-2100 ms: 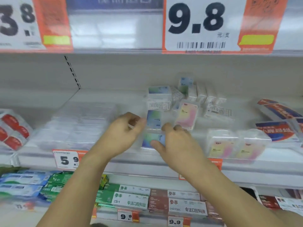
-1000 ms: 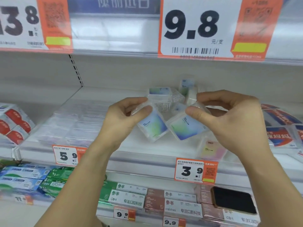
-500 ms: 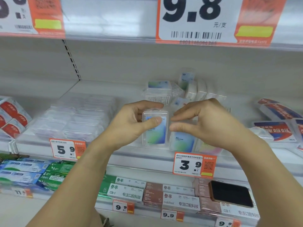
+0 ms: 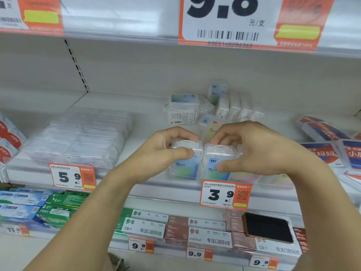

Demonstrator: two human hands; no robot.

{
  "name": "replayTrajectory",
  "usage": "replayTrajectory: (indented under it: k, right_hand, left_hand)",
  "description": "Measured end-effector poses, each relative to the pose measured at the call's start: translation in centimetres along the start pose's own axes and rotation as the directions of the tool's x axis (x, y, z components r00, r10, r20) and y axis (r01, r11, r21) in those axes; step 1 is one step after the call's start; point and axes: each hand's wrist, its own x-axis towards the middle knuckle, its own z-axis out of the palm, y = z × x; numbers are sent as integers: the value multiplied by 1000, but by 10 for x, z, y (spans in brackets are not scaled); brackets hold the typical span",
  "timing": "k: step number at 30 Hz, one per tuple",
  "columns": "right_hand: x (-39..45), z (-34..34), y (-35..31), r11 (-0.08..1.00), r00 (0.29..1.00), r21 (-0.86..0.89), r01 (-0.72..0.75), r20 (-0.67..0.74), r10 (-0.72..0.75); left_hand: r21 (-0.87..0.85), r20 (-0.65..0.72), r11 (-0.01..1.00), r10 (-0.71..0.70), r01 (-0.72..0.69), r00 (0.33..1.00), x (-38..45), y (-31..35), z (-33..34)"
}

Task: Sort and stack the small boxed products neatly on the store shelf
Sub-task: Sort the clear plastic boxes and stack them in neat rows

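Note:
Two small clear plastic boxes with blue-green labels stand upright side by side at the front edge of the white shelf point(image 4: 121, 145). My left hand point(image 4: 156, 153) grips the left box point(image 4: 185, 167), thumb on its front and fingers over its top. My right hand point(image 4: 259, 149) grips the right box point(image 4: 216, 169) the same way. Behind them lies a loose heap of similar boxes point(image 4: 183, 110), some flat, some on edge, and a pink-yellow one point(image 4: 213, 130). More pink-yellow boxes point(image 4: 250, 177) stand to the right of the two held boxes.
Clear flat packs point(image 4: 82, 137) fill the shelf's left part. Red-and-blue packs point(image 4: 328, 147) lie at the right. An orange price tag point(image 4: 224, 194) hangs on the shelf rail below my hands. On the shelf below are toothpaste cartons point(image 4: 148, 225) and a dark phone point(image 4: 268, 227).
Both boxes were lifted and turned in my hands a second ago. Now they have come down to the shelf's front edge and stand upright, close together.

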Motion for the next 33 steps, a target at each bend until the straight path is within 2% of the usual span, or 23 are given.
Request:
replayTrajectory:
  k: [4,7,13,15,18,20,21,23,25,27,30,33]
  right_hand:
    - [-2,-1,0,1000,999,-22,-18,39,19]
    - [-1,-1,-3,999,999,-19,-27,41,28]
    - [-3,-2,1,998,1000,55,-25,8,25]
    - [-7,-9,2,987,998,159,-33,-56,42]
    - [-3,-28,12,946,963,321,-51,-234,132]
    - [11,-41,26,958,940,257,-127,-276,199]
    - [24,-46,32,973,946,152,-176,-246,210]
    - [51,-49,39,971,971,-79,-226,-92,219]
    - [73,-42,40,961,969,-161,-223,75,237]
    - [85,-32,42,963,957,-167,-213,160,240]
    - [85,-34,52,975,965,-143,-169,176,193]
    - [71,-54,67,985,988,87,-146,66,141]
  left_hand:
    - [-8,34,1000,-23,24,999,-2,-4,-3]
    - [-43,8,998,-35,35,999,-1,-6,-7]
    - [30,-10,999,12,-12,1000,0,-7,1]
    - [40,-60,999,31,-28,998,0,-7,0]
    - [31,-219,998,65,-60,974,4,-1,-7]
    - [9,-328,998,57,-57,943,7,5,-10]
    - [2,-371,999,41,-43,928,10,7,-11]
    - [31,-408,999,1,13,913,19,13,-12]
    - [117,-384,990,-23,73,923,31,20,-10]
    - [237,-324,966,-22,104,946,44,29,-4]
    - [486,-214,862,-40,142,976,66,38,5]
    - [707,-151,695,-35,132,988,96,41,13]
